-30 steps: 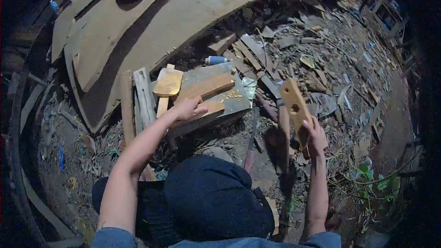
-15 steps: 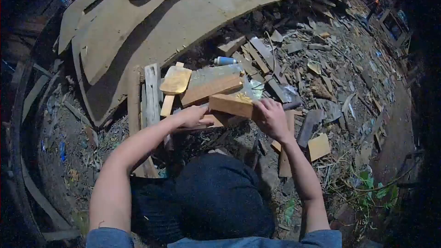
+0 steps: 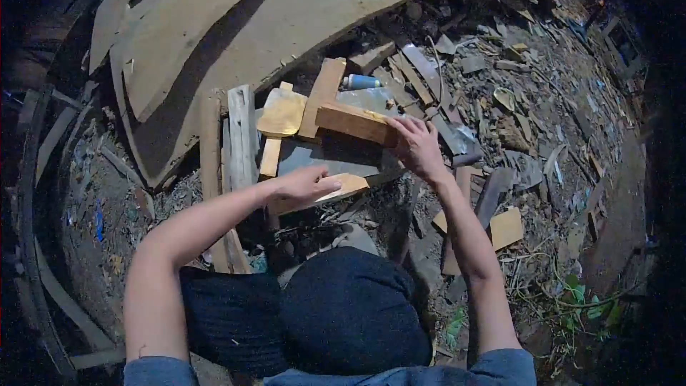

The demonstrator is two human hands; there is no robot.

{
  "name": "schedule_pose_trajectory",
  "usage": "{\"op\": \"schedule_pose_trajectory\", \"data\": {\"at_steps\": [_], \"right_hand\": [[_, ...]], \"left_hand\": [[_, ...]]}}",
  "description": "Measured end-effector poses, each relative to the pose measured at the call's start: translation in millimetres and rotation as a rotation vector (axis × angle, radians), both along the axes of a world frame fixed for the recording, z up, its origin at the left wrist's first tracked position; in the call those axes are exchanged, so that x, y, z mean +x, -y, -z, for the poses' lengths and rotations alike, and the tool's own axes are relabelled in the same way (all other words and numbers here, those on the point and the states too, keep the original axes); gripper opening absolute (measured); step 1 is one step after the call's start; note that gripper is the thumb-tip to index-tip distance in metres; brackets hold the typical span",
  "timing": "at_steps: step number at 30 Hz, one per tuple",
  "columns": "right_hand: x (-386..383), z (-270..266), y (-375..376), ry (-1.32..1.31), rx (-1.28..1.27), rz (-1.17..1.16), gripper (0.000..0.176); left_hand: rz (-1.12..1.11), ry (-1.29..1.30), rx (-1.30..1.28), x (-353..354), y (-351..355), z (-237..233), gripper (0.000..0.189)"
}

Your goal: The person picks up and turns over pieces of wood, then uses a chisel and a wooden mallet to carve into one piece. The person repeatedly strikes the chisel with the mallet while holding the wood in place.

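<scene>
My right hand (image 3: 416,149) grips the near right end of a brown wooden block (image 3: 355,124), fingers closed over its end. The block's far left end touches a plank (image 3: 323,96) that points away from me. Lower left, my left hand (image 3: 306,184) is closed on a pale wooden piece (image 3: 349,186), its thumb lying along the top; the fingers underneath are partly hidden. Between the hands lies a flat grey surface (image 3: 321,156). Beside the plank, a squarish yellowish wooden piece (image 3: 281,114) rests on a narrow stick (image 3: 270,157).
A blue-and-white cylinder (image 3: 361,82) lies behind the block. Large curved sheets (image 3: 314,18) spread across the back. Weathered boards (image 3: 241,136) stand at left. Wood scraps and debris (image 3: 522,100) cover the ground at right, with a pale board offcut (image 3: 506,228) and green plants (image 3: 582,297) nearer.
The block in my right hand has moved away from me. The plank behind it has swung to point away, uncovering the grey surface. My left hand has stayed near the pale piece.
</scene>
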State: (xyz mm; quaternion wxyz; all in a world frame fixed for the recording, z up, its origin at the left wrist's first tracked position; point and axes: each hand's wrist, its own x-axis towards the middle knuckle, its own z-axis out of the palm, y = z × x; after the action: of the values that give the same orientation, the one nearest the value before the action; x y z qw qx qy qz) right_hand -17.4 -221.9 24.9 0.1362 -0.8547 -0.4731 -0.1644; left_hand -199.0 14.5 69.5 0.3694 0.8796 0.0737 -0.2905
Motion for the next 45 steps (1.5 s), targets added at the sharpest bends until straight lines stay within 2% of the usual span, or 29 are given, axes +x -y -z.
{"op": "schedule_pose_trajectory", "data": {"at_steps": [2, 4, 6, 8, 10, 11, 12, 14, 15, 17, 18, 20, 24, 26, 29, 30, 32, 33, 34, 36, 37, 38, 41, 44, 45], "right_hand": [[6.1, -5.5, 1.9, -0.358, -0.010, -0.138, 0.058], [-1.8, -3.8, 2.7, -0.266, -0.044, -0.134, 0.054], [-11.7, 10.8, 4.4, -0.115, 0.098, -0.221, 0.050], [-16.4, 10.3, 15.2, -0.125, 0.116, -0.259, 0.044], [-18.4, 4.5, 29.1, -0.001, -0.014, -0.247, 0.043], [-18.2, -0.2, 32.1, -0.035, -0.023, -0.242, 0.045], [-15.8, -1.6, 32.0, -0.035, -0.020, -0.258, 0.045], [-10.4, -4.3, 25.0, -0.178, -0.045, -0.317, 0.043], [-10.9, -2.8, 18.1, -0.176, -0.039, -0.330, 0.043], [-11.1, 4.6, 0.6, -0.122, -0.009, -0.329, 0.040], [-12.0, 4.6, -6.6, -0.094, 0.003, -0.325, 0.039], [-15.8, 2.9, -20.3, -0.111, 0.036, -0.319, 0.041], [-14.8, 15.9, -41.7, -0.204, 0.124, -0.316, 0.039], [-23.8, 17.8, -40.2, 0.011, 0.209, -0.282, 0.042], [-69.5, 3.5, -32.0, -0.077, 0.121, -0.300, 0.050], [-78.1, 7.1, -34.5, -0.106, 0.126, -0.438, 0.056], [-98.7, 10.3, -44.5, -0.021, -0.020, -0.612, 0.067], [-111.9, -0.1, -53.6, -0.106, 0.012, -0.693, 0.069], [-119.0, 0.3, -64.2, -0.055, -0.075, -0.714, 0.073], [-129.9, 0.8, -89.5, 0.002, -0.092, -0.809, 0.077], [-136.0, 0.2, -101.3, 0.000, -0.088, -0.810, 0.077], [-142.4, -0.6, -113.0, -0.007, -0.143, -0.846, 0.076], [-151.6, 5.9, -141.1, 0.008, -0.197, -0.897, 0.074], [-157.6, 15.2, -158.2, -0.014, -0.170, -0.918, 0.067], [-158.2, 18.6, -160.1, 0.064, -0.221, -0.949, 0.063]], "left_hand": [[0.028, 0.004, -0.028, -3.2, -7.3, 3.0, 0.059], [-0.035, -0.041, -0.102, -6.8, -10.5, -15.2, 0.059], [-0.048, 0.092, -0.110, -12.8, -23.1, -26.9, 0.051], [-0.140, 0.172, -0.109, -23.0, -31.4, -57.5, 0.047], [-0.227, 0.102, -0.098, -30.9, -50.5, -75.4, 0.046], [-0.352, 0.149, -0.103, -39.6, -55.0, -81.7, 0.046], [-0.375, 0.101, -0.048, -43.7, -69.9, -84.5, 0.045], [-0.614, 0.145, -0.096, -57.7, -82.4, -85.5, 0.046], [-0.626, 0.148, -0.088, -64.5, -93.6, -80.3, 0.046], [-0.810, 0.176, -0.057, -74.5, -120.2, -61.2, 0.045], [-0.813, 0.184, -0.055, -79.5, -130.6, -48.0, 0.045], [-0.990, 0.213, -0.176, -90.5, -143.1, -29.3, 0.042], [-0.981, 0.208, -0.040, -102.7, -136.8, -36.2, 0.039], [-1.024, 0.265, -0.025, -107.8, -128.9, -40.7, 0.039], [-1.086, 0.409, 0.009, -115.9, -140.6, -7.4, 0.039], [-1.107, 0.485, 0.064, -118.3, -143.3, 3.9, 0.039], [-1.111, 0.445, 0.100, -121.7, -145.8, 16.5, 0.040], [-1.113, 0.411, 0.140, -121.3, -147.8, 22.0, 0.040], [-1.106, 0.413, 0.142, -121.4, -150.6, 30.8, 0.040], [-1.025, 0.385, 0.228, -126.0, -154.4, 45.3, 0.042], [-1.008, 0.315, 0.353, -124.2, -142.8, 32.6, 0.046], [-1.010, 0.313, 0.358, -124.3, -139.5, 33.3, 0.046], [-0.832, 0.433, 0.449, -134.4, -143.6, 42.0, 0.053], [-0.746, 0.365, 0.405, -141.2, -140.6, 29.6, 0.055], [-0.737, 0.365, 0.398, -144.0, -139.8, 32.0, 0.055]]}}
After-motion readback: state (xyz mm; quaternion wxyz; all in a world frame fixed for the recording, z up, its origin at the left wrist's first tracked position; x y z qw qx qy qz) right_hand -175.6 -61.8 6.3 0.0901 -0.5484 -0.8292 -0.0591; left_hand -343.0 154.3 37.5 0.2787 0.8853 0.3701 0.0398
